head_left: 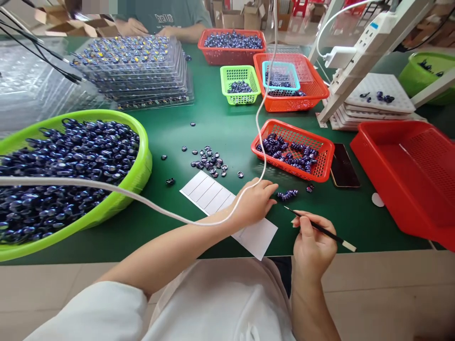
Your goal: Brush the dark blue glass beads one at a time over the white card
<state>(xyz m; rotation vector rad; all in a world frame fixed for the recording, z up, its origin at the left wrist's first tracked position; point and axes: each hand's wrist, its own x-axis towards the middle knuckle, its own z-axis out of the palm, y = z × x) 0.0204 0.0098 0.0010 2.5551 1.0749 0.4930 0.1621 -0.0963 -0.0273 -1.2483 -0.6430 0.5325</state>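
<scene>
While the right hand (314, 244) grips a tool (325, 230), the left hand (252, 203) seems unclosed beside beads (287, 194); a co-worker's shirt (164, 18) reads "hello".

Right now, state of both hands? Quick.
Left hand: partly open, thumb and fingers apart, no held item visible; nearest the short row of dark pieces.
Right hand: closed, holding the thin black tool.

Left hand (254, 202) near glossy pieces (287, 194); right hand (313, 244) holds slim tool (333, 236).

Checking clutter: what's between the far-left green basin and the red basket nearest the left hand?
Loose dark pieces, scattered on the green table; head view.
</scene>
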